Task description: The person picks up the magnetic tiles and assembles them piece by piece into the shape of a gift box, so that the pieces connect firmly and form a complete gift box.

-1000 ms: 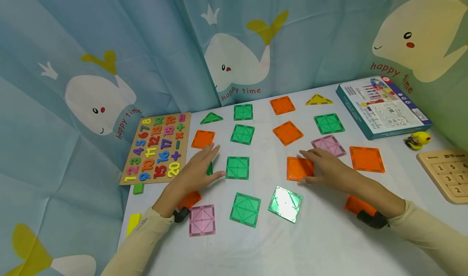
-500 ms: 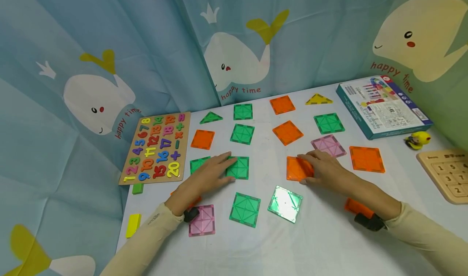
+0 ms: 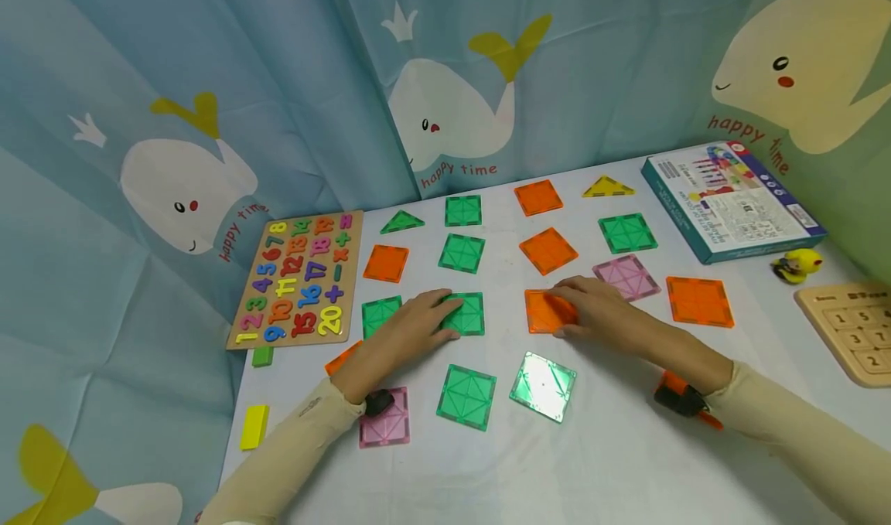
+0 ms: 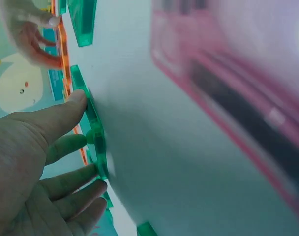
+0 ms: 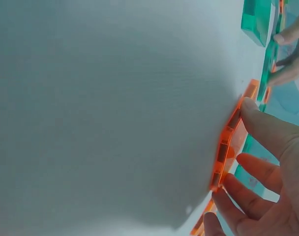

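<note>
My left hand (image 3: 418,325) pinches a green translucent square magnetic tile (image 3: 471,314) at its left side; in the left wrist view the thumb is on one edge of the green tile (image 4: 95,123) while the other fingers spread along it. Across from it, my right hand (image 3: 602,314) holds an orange square magnetic tile (image 3: 539,313) by its right side. In the right wrist view, thumb and fingertips meet the edge of the orange tile (image 5: 227,140). Both tiles lie on the white table, a short gap between them.
Several other tiles lie around, including a green one (image 3: 466,397), a glare-lit one (image 3: 544,386) and a pink one (image 3: 625,277). A number board (image 3: 299,281) lies left, with a yellow block (image 3: 254,427) nearby. At right are a box (image 3: 734,200), a toy figure (image 3: 796,266) and a wooden board (image 3: 849,332).
My left hand has moved right onto the green tile and slid it slightly right. My right hand has slid the orange tile left, narrowing the gap between the two.
</note>
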`<state>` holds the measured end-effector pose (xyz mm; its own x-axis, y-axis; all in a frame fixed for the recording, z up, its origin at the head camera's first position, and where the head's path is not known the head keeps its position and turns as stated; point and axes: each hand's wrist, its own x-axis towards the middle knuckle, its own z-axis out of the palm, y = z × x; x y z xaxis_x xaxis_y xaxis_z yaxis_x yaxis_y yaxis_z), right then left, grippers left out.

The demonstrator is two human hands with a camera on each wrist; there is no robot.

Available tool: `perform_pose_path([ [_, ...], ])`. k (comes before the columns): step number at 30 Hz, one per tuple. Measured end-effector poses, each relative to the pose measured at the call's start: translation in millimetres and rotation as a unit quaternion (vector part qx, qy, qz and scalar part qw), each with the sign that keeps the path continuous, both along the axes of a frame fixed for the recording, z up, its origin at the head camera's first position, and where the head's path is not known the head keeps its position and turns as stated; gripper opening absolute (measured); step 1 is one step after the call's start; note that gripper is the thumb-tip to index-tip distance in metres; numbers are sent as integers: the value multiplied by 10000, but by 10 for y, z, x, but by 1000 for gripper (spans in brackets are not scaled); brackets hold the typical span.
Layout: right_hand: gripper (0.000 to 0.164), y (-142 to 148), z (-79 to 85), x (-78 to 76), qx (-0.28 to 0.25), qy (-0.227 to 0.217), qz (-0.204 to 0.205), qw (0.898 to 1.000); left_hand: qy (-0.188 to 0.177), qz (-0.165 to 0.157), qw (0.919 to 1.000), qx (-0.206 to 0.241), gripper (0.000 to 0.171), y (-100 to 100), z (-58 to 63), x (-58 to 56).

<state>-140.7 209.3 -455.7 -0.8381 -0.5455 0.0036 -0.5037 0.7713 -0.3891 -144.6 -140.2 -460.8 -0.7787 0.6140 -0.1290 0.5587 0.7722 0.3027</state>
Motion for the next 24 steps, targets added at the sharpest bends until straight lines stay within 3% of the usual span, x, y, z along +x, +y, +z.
perform_pose_path([
  [13,61,-337,5,-127,-117,-106,468,9988,263,-190,9993,-188,63,239,-10,-23],
  [24,59,-378,0,-143,-113,223,719,9971,392,-265,9985,-265,61,265,-11,-6],
])
